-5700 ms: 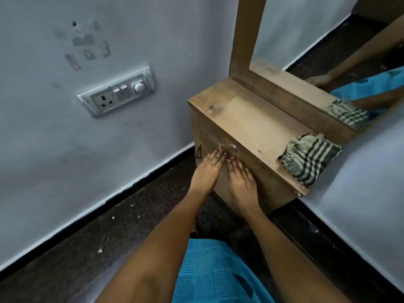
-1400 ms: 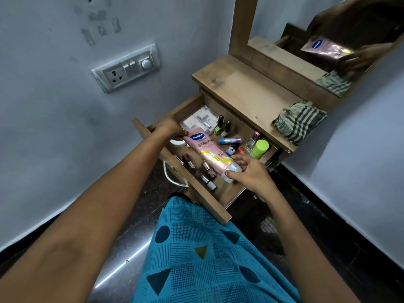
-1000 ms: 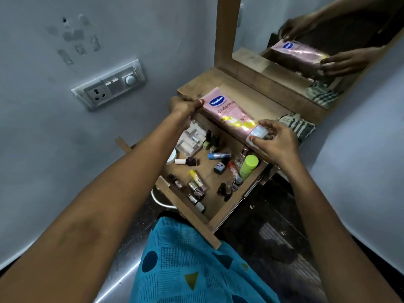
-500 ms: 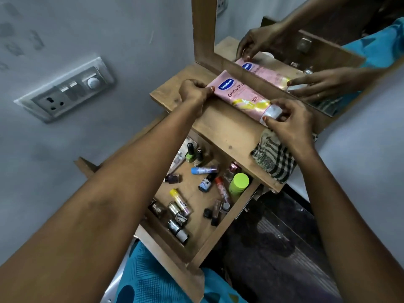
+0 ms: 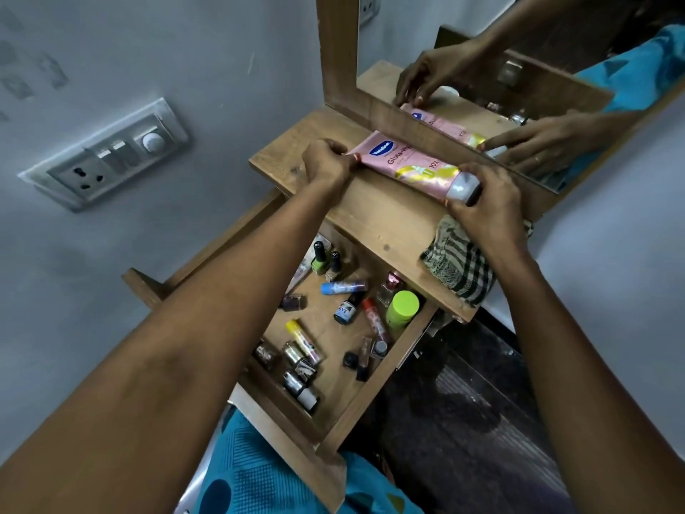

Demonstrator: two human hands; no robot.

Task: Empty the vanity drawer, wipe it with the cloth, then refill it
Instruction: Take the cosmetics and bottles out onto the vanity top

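Socket point(image 5: 107, 157): on wall, far left.
Left hand point(image 5: 326, 163): fingers curled, pinching crimped end of tube point(image 5: 411, 163).
Drawer point(image 5: 374, 395): open under top point(image 5: 370, 224), small bottles point(image 5: 344, 287) inside.
Tube: pink, lying on top against mirror frame point(image 5: 407, 131).
Right hand point(image 5: 485, 202): fingers gripping tube's cap.
Cloth point(image 5: 459, 268): striped, crumpled at top's right end.

Dim indoor light, soft shadows, wide-angle edge distortion.

cloth point(image 5: 459, 268) partly under right hand point(image 5: 485, 205), drawer point(image 5: 333, 387) rear beneath vanity top point(image 5: 374, 224)

Pink tube point(image 5: 411, 165), green-striped cloth point(image 5: 459, 267)
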